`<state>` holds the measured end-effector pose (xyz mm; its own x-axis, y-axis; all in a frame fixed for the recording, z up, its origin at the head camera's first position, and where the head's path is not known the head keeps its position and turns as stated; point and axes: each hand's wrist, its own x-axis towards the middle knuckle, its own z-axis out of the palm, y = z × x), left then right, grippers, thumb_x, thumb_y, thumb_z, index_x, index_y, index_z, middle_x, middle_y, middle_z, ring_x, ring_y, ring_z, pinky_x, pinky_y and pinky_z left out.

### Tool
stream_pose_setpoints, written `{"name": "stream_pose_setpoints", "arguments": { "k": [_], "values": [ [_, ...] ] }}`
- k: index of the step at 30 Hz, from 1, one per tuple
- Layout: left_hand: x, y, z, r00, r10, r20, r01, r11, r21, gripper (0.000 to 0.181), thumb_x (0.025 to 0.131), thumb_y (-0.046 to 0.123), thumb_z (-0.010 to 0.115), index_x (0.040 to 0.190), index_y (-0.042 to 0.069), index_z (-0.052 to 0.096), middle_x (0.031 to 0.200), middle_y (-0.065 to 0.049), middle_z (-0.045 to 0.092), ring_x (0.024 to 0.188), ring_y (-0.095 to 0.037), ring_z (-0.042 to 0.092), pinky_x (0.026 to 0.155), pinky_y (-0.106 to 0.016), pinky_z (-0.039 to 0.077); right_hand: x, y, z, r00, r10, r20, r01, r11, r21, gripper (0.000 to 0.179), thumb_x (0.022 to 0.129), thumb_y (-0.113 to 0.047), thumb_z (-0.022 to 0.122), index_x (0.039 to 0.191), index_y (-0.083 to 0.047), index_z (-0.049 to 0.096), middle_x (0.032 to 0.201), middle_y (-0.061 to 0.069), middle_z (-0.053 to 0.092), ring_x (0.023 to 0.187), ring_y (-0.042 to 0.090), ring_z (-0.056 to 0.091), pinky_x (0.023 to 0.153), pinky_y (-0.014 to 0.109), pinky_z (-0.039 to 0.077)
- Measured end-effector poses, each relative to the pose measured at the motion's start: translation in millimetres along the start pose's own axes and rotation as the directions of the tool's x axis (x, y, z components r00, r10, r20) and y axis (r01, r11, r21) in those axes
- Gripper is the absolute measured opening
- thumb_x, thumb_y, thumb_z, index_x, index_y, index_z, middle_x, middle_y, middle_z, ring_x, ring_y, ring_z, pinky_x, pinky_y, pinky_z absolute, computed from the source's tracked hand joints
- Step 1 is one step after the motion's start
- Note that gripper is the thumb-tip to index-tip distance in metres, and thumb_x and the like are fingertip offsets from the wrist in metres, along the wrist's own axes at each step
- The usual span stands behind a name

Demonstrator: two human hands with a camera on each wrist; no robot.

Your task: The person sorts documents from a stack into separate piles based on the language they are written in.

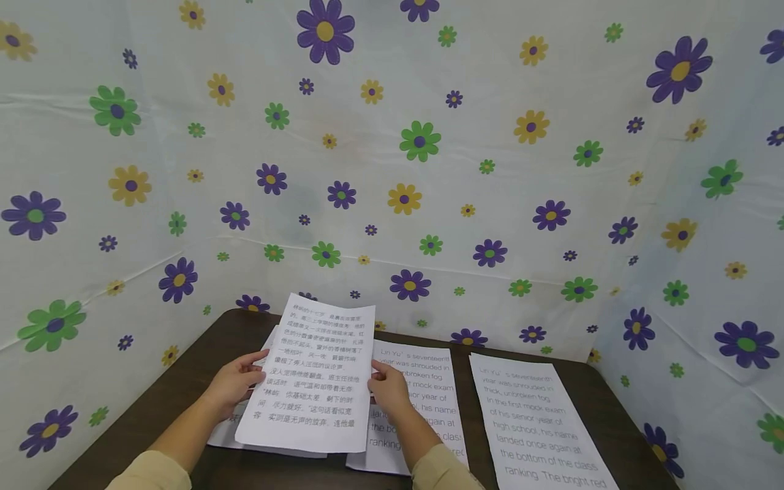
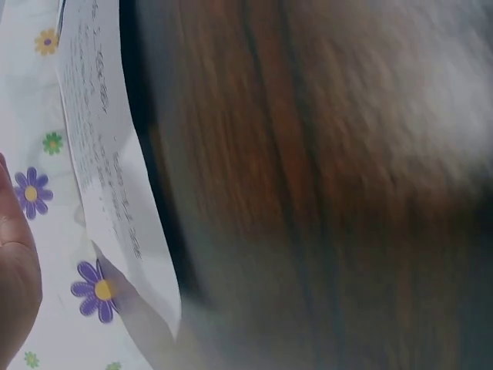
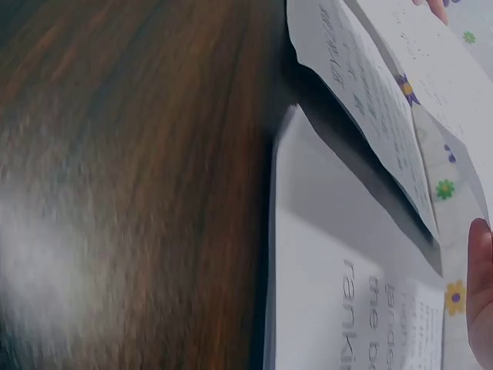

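Observation:
A sheet of white paper (image 1: 312, 381) printed with Chinese characters is held up between both hands, tilted toward me. My left hand (image 1: 231, 384) pinches its left edge, while my right hand (image 1: 390, 388) grips the right edge around mid-height. Beneath it, a pile of papers with Chinese text (image 1: 225, 434) lies on the table, mostly hidden by the raised sheet. Close under the right hand is a pile with large English print (image 1: 422, 395), partly covered by that hand and forearm. In the right wrist view, the held sheet (image 3: 439, 85) stands apart from the papers below.
To the right lies another pile of English-printed pages (image 1: 533, 422) on the dark wooden table (image 1: 615, 422). A white cloth with purple, green and yellow flowers (image 1: 367, 177) hangs behind the table and along both sides.

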<state>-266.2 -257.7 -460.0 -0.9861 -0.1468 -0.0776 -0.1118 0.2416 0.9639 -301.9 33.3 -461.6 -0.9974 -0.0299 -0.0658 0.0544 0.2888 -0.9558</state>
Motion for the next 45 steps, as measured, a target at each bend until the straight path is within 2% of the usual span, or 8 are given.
{"name": "stream_pose_setpoints", "arguments": {
  "k": [8,12,19,30,39,45],
  "values": [
    [-1.1,-9.0,-14.4,1.0,-0.013,-0.011,0.013,1.0,0.014,0.055,0.097,0.003,0.049,0.149,-0.003,0.034,0.111,-0.017,0.054,0.087,-0.017,0.062,0.072,-0.031,0.058,-0.7,-0.2,18.9,1.0,0.009,0.011,-0.009,1.0,0.006,0.051,0.087,0.001,0.059,0.137,-0.004,0.055,0.098,0.006,0.059,0.083,0.014,0.057,0.067,0.028,0.059],
    [0.1,-14.4,-20.3,1.0,-0.026,-0.016,0.026,0.999,0.019,0.054,0.098,0.004,0.048,0.149,-0.003,0.033,0.113,-0.018,0.055,0.086,-0.017,0.063,0.072,-0.032,0.059,-0.7,0.9,26.6,1.0,-0.011,0.018,0.011,1.0,-0.009,0.052,0.086,0.002,0.058,0.137,-0.004,0.055,0.097,0.005,0.058,0.082,0.014,0.056,0.063,0.025,0.057],
    [3.3,-23.1,-26.6,0.998,-0.039,-0.04,0.041,0.998,0.039,0.053,0.097,0.003,0.047,0.147,-0.005,0.034,0.106,-0.015,0.057,0.082,-0.016,0.064,0.07,-0.031,0.059,-0.1,3.9,39.9,0.999,-0.015,0.03,0.014,1.0,0.016,0.051,0.085,0.007,0.055,0.136,0.0,0.055,0.095,0.006,0.056,0.08,0.014,0.054,0.061,0.024,0.054],
    [6.0,-29.5,-25.9,0.996,-0.035,-0.082,0.043,0.995,0.091,0.051,0.096,0.005,0.049,0.144,-0.007,0.038,0.108,-0.018,0.06,0.083,-0.016,0.062,0.068,-0.029,0.055,3.5,13.9,51.5,1.0,0.009,0.018,-0.009,1.0,-0.008,0.05,0.085,0.008,0.054,0.134,0.002,0.055,0.093,0.007,0.056,0.078,0.015,0.054,0.059,0.024,0.053],
    [11.3,-38.4,-24.4,0.992,-0.058,-0.111,0.07,0.991,0.114,0.049,0.095,0.005,0.049,0.142,-0.006,0.041,0.111,-0.021,0.06,0.083,-0.018,0.063,0.069,-0.029,0.054,2.6,15.8,54.6,0.999,-0.029,0.016,0.03,0.997,-0.068,0.05,0.083,0.009,0.053,0.132,0.002,0.058,0.092,0.006,0.058,0.078,0.014,0.054,0.061,0.024,0.052],
    [14.2,-40.9,-24.4,0.988,-0.075,-0.138,0.094,0.986,0.135,0.047,0.096,0.005,0.049,0.141,-0.006,0.043,0.114,-0.025,0.06,0.085,-0.02,0.063,0.069,-0.028,0.054,1.7,15.2,57.8,1.0,-0.009,0.028,0.011,0.997,-0.076,0.05,0.083,0.009,0.053,0.132,0.002,0.058,0.092,0.006,0.058,0.077,0.015,0.054,0.062,0.025,0.052]
  ]
}}
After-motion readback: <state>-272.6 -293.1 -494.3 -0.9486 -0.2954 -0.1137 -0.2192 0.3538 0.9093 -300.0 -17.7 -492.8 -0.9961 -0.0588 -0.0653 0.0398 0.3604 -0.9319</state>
